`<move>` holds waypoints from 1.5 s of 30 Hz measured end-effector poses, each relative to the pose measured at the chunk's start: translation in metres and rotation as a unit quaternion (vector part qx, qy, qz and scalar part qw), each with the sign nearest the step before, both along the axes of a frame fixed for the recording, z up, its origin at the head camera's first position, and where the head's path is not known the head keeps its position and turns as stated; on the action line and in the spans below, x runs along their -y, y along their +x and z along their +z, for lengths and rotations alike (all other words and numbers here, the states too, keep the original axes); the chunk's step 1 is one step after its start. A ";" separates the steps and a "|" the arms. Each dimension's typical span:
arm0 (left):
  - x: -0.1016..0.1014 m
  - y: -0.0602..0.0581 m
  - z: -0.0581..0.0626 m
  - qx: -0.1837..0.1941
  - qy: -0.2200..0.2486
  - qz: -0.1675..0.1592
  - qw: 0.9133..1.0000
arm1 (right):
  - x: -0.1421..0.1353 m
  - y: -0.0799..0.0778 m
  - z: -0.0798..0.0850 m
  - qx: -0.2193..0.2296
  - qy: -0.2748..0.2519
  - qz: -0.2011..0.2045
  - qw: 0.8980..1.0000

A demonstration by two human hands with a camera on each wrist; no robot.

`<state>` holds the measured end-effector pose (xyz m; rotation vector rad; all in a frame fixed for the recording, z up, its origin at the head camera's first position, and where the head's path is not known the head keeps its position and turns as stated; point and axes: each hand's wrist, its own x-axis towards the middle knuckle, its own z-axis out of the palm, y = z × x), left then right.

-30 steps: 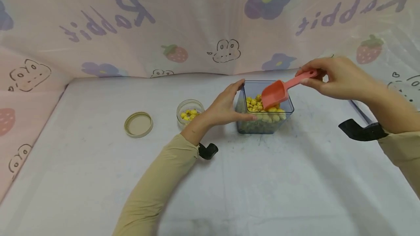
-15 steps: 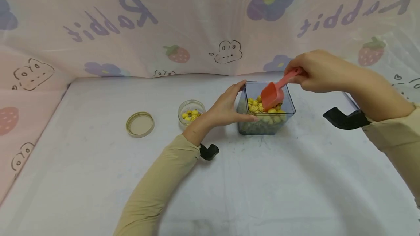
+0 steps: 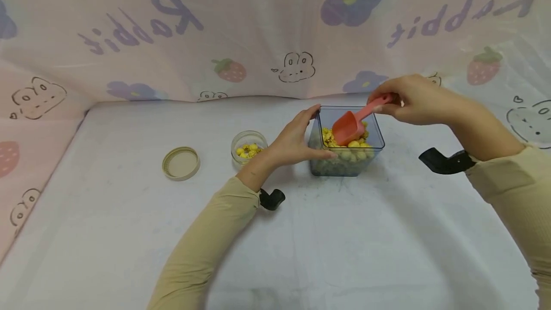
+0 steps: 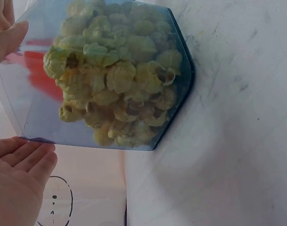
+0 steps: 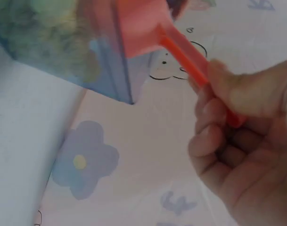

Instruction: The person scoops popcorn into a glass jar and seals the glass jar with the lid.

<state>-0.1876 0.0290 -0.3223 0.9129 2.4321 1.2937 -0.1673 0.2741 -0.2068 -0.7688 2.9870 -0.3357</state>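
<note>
A clear bluish plastic box (image 3: 317,169) stands on the white tabletop, more than half filled with yellow popcorn (image 4: 119,80). My left hand (image 3: 289,145) holds it at the near left, thumb across the front wall and fingers along the left side near the rim. My right hand (image 3: 415,100) grips the handle of a pink-red scoop (image 3: 347,129) from the upper right. The scoop's bowl is tilted inside the box, its lower edge down among the popcorn. In the right wrist view, fingers (image 5: 207,141) curl round the handle with the thumb pressed along it.
Left of the box sits a small round clear jar (image 3: 249,133) with some popcorn in it, partly hidden by my left wrist. Farther left lies a round beige lid (image 3: 181,163). A pink printed curtain (image 3: 258,27) rises behind the table.
My right hand has moved left and brought the scoop farther left and lower into the popcorn. The left hand keeps its hold on the box.
</note>
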 end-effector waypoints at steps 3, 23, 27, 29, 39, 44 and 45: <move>0.001 0.000 0.001 0.001 -0.002 0.000 1.000 | 0.003 0.005 -0.002 -0.029 0.006 0.016 0.999; -0.001 0.000 -0.001 0.001 0.022 -0.003 1.000 | -0.019 0.003 -0.025 -0.013 -0.073 0.025 0.997; -0.001 0.000 -0.001 0.001 0.019 -0.002 1.000 | -0.026 0.002 -0.031 -0.015 -0.094 0.036 0.995; -0.001 0.000 -0.001 0.003 0.017 -0.002 1.000 | -0.026 0.002 -0.032 -0.025 -0.089 0.039 0.995; 0.000 0.000 -0.001 0.009 0.007 -0.008 1.000 | -0.025 0.006 -0.038 -0.082 -0.112 0.094 0.986; 0.000 0.000 -0.001 0.002 0.007 -0.005 1.000 | -0.021 0.008 -0.041 -0.079 -0.130 0.073 0.986; -0.001 0.000 -0.001 0.002 0.005 -0.005 1.000 | -0.021 0.010 -0.041 -0.065 -0.134 0.064 0.987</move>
